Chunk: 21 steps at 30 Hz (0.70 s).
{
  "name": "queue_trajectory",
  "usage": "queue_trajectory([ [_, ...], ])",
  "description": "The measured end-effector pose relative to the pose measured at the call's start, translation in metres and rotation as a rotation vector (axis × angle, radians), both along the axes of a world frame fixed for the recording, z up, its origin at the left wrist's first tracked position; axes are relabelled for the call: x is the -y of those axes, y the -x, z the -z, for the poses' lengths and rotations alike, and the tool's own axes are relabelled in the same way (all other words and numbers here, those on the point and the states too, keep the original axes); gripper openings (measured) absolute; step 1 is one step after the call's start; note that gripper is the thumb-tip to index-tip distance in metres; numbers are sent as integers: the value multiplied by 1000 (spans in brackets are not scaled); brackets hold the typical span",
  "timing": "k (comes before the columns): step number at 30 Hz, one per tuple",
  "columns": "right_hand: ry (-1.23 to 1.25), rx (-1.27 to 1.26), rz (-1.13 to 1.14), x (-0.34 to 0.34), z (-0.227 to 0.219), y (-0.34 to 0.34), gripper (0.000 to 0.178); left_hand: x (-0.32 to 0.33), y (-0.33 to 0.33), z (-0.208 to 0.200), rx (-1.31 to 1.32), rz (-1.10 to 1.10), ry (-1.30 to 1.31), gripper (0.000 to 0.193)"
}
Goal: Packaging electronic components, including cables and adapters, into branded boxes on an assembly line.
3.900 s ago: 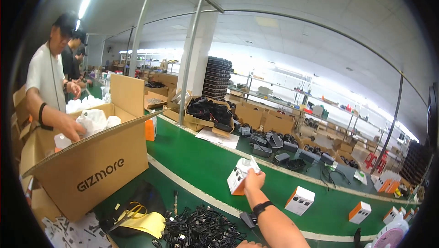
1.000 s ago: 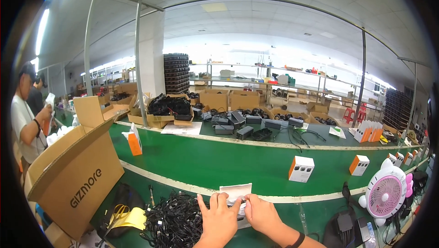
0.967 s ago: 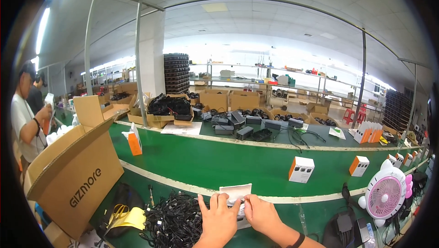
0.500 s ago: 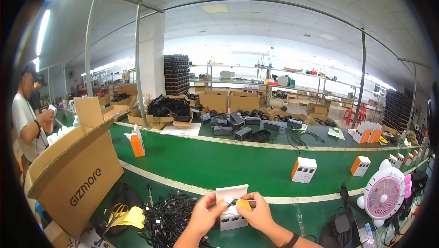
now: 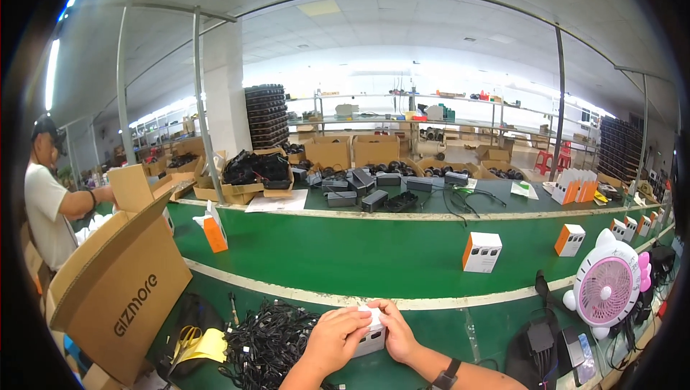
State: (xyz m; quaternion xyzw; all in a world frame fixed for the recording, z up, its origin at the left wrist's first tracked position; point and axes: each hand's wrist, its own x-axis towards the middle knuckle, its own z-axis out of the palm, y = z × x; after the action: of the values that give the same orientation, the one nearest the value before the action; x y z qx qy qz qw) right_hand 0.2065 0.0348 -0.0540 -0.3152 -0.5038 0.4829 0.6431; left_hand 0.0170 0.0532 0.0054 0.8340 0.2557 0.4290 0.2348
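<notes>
Both my hands are closed around a small white box point(image 5: 372, 342) at the front edge of the green bench. My left hand point(image 5: 334, 337) lies over its left side and top, and my right hand point(image 5: 397, 331) presses its right side and upper edge. Its lid looks folded down, though my fingers cover much of the top. A tangled heap of black cables point(image 5: 269, 347) lies to the left of my left hand. Beside that heap are yellow-handled scissors point(image 5: 188, 337) and a yellow sheet point(image 5: 206, 347).
A large cardboard carton point(image 5: 133, 282) stands at the left. White-and-orange boxes, one nearby point(image 5: 481, 253), stand on the green belt point(image 5: 359, 255). At right are a pink-and-white fan point(image 5: 606, 291) and a black pouch point(image 5: 532, 350). A co-worker point(image 5: 54, 199) stands far left.
The box was open, with a black cable showing at its top and its flaps up. Now the flaps are down and my hands have closed over the top and sides.
</notes>
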Motion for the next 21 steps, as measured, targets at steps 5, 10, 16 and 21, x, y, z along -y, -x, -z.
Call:
queue_trajectory([
  [5,-91,167,-65,-4,0,-16,42,22,24,-30,-610,-60,-52,52],
  [10,-231,296,-39,-6,-2,-23,57,21,21,-13,-442,-107,-54,109],
  [16,-93,703,-87,2,-26,-42,85,-9,53,-13,171,-346,-260,74],
  [21,-335,520,586,-31,-9,-66,62,-13,72,-20,-153,-194,-84,28],
])
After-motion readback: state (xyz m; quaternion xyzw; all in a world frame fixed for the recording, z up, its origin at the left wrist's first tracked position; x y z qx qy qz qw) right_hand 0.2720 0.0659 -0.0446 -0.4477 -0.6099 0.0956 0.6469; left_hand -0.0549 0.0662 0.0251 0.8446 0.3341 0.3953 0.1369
